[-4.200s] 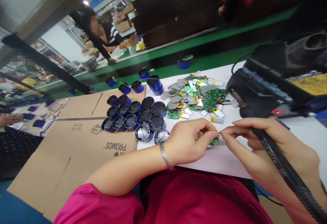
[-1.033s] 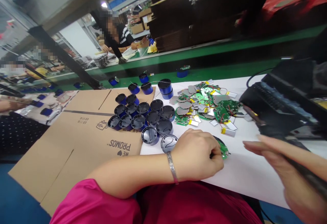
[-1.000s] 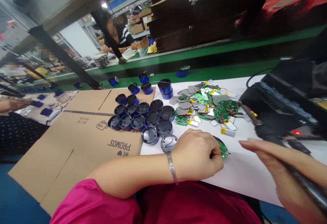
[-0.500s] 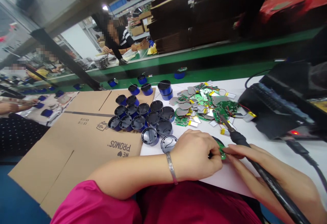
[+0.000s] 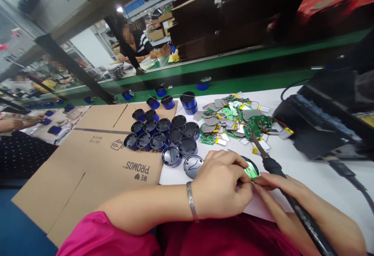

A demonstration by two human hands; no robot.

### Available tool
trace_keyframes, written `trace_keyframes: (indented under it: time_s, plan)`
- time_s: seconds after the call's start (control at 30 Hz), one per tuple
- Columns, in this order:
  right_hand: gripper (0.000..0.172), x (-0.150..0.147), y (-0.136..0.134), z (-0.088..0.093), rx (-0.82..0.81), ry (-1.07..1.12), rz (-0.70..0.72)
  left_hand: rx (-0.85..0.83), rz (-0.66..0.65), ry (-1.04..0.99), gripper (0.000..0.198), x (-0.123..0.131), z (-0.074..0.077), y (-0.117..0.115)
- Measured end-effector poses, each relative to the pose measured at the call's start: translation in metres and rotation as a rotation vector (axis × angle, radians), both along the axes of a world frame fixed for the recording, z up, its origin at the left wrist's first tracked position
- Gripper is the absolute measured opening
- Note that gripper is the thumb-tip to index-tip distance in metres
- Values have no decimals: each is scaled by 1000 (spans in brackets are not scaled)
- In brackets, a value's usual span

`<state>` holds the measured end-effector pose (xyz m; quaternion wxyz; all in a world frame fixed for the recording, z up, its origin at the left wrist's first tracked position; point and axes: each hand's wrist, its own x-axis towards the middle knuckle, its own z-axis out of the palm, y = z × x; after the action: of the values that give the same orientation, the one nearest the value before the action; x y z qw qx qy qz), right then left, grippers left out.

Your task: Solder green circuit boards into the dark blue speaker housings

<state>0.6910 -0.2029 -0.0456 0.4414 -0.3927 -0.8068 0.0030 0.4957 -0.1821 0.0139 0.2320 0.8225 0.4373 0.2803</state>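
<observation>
My left hand (image 5: 223, 182) is curled over a round black part with a green circuit board (image 5: 251, 169) on the white table near its front edge, fingers pinched at the board. My right hand (image 5: 295, 205) lies just to its right. It holds a black soldering iron (image 5: 279, 178) along the palm, tip pointing away towards the board pile, while its fingertips meet the left fingers at the green board.
Several blue cylinder housings (image 5: 166, 133) stand left of my hands on flattened cardboard (image 5: 87, 158). A heap of green boards and small batteries (image 5: 236, 121) lies behind. A black soldering station (image 5: 315, 123) sits at the right. Another person (image 5: 134, 45) works at a far bench.
My right hand came in from the right with the soldering iron and joined my left hand at the green board. The left hand stayed on the round part.
</observation>
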Motion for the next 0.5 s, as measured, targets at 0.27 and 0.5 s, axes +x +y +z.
trace_keyframes:
  time_s: [0.27,0.5]
  plan:
    - [37,-3,-1,-5,65,-45,30,160,101,-30,12,1,-4,-8]
    - [43,-3,-8,-19,1,58,26,-78,193,-66,10,2,-5,-1]
